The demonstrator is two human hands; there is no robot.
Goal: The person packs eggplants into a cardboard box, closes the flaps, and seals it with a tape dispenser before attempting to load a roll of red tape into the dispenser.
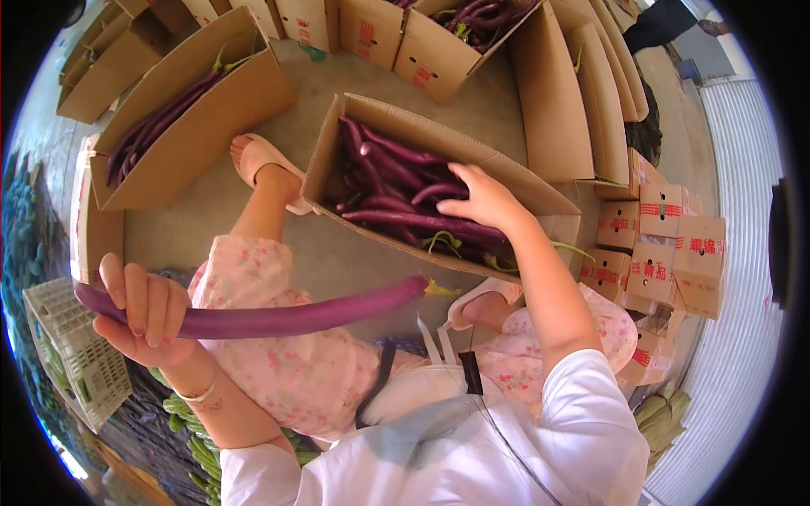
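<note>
My left hand [145, 308] is closed around one end of a long purple eggplant [295, 320]. The eggplant stretches sideways across my lap, its green stem end pointing right. My right hand [481, 198] reaches into an open cardboard box [472, 139] in front of me, thumb and fingers apart. Under it lie several dark purple eggplants [392, 169], and its fingers are at the right end of a curved one. Whether they press on that eggplant is hard to make out. Some green stems stick out along the box's near side.
Another box [207, 126] with eggplants stands at the far left, and a further box [439, 51] of them at the back. Upright cardboard boxes [548, 93] line the right. Printed cartons [654, 261] are stacked beyond. A pale plastic crate [84, 354] sits left, near green vegetables [198, 447].
</note>
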